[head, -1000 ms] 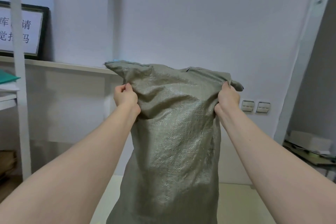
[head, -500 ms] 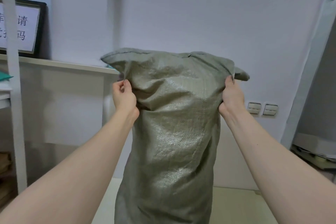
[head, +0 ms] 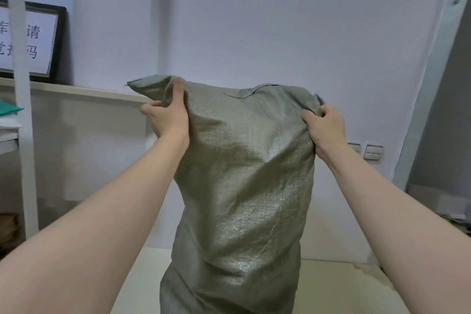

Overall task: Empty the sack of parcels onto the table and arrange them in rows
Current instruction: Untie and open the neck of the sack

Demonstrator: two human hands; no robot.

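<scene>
A grey-green woven sack (head: 242, 186) hangs upright in the middle of the view, its stitched end uppermost, its lower part dropping out of frame over the pale table (head: 339, 285). My left hand (head: 168, 117) grips the sack's top left corner, thumb up over the fold. My right hand (head: 325, 125) clutches a bunch of fabric at the top right corner. Both arms are stretched forward and up. No parcels are visible; the sack hides whatever is in or under it.
A white shelf post (head: 21, 99) and a ledge with a framed sign (head: 28, 41) stand at the left. Wall switches (head: 373, 151) sit right of the sack. A slanted white post and stacked items (head: 441, 201) are at the right edge.
The sack's top has shifted a little and the view has tilted. My left hand has regripped higher on the left corner, thumb now over the fold. My right hand keeps its bunched hold.
</scene>
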